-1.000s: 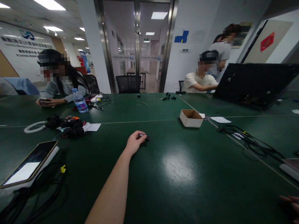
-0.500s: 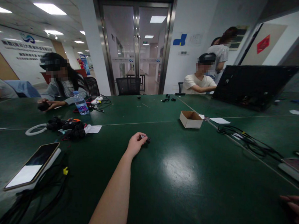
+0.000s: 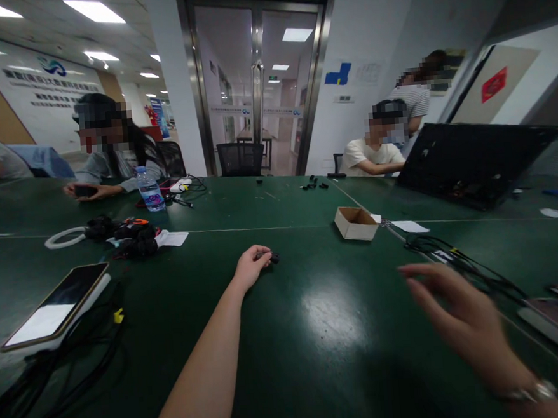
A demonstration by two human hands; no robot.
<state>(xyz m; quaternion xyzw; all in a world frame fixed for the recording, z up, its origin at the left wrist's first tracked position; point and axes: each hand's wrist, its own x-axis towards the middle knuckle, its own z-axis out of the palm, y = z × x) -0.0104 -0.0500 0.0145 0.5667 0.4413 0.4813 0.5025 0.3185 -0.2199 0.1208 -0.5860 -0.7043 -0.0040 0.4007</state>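
My left hand reaches out over the middle of the green table, its thumb and fingers closed on a small black object. Most of that object is hidden behind the fingers, and I cannot make out its kind. My right hand, slightly blurred, hovers above the right side of the table with thumb and forefinger apart and nothing between them. Beyond and between the hands stands a small open cardboard box.
To the left are a phone, black cables, a bundle of black gear and a water bottle. Black cables and a large black panel occupy the right. Small black pieces lie farther back. Other people sit across the table.
My right hand has risen from the lower right corner and moved inward over the table. The left hand has barely moved and keeps its hold on the small black object.
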